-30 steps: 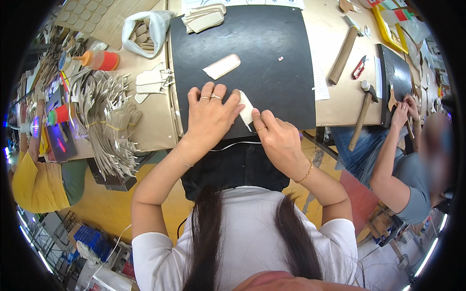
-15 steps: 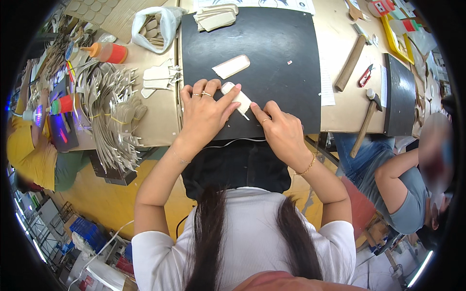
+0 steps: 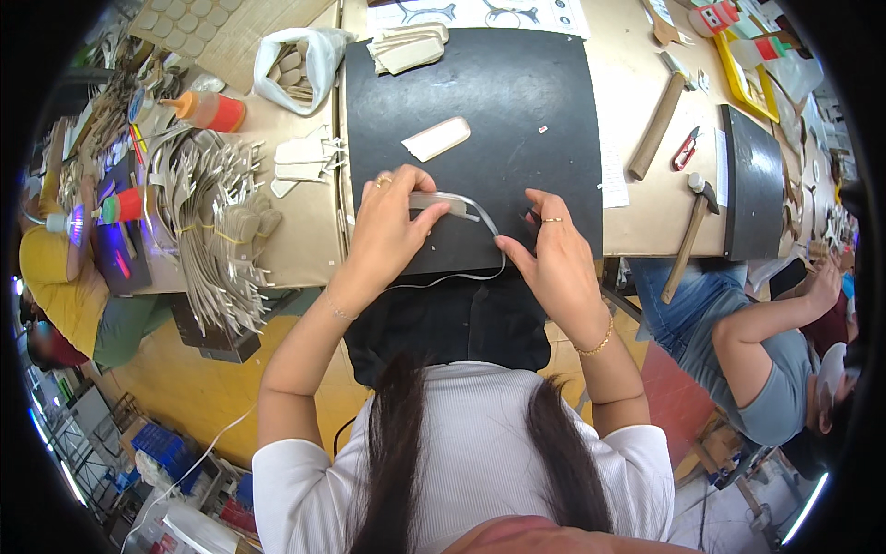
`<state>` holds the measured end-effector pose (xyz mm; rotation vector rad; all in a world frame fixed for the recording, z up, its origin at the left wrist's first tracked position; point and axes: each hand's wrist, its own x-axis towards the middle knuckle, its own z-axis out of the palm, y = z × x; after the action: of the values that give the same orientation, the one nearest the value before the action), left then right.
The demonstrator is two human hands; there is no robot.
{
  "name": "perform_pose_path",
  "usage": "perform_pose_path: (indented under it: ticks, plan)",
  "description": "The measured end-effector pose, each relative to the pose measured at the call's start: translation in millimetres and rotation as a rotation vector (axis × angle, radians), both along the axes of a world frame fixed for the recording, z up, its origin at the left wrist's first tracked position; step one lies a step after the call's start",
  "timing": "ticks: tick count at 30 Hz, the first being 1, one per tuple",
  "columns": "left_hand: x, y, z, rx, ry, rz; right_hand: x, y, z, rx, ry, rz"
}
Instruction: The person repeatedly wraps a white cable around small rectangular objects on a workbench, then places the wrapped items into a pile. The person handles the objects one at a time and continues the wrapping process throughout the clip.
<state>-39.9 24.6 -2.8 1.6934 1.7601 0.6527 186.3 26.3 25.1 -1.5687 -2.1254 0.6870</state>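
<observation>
My left hand is closed on a small cream leather-like piece, pinching it near the front middle of a black mat. From that piece a thin pale strip arcs to the right and bends down toward the mat's front edge. My right hand is apart from the piece, its thumb and fingers spread, the thumb tip beside the strip. Farther up the mat lies a similar cream piece with a rounded end. A stack of cream pieces sits at the mat's far left.
The black mat covers the table in front of me. To its left are a bundle of straps, a glue bottle and a plastic bag. On the right lie two hammers and red snips. Co-workers sit on both sides.
The piece in my left hand is now tilted, with the strip looping out to its right. My right hand has moved away from it and its fingers have spread.
</observation>
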Motion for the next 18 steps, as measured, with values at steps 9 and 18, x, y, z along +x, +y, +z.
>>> perform_pose_path:
  ticks: [9,18]
  plan:
    - [-4,-25,43,0.073,-0.106,-0.053,-7,-14,38,-0.244,0.180,0.062]
    - [-1,-35,54,0.178,-0.069,-0.109,-24,-12,34,-0.177,0.148,0.086]
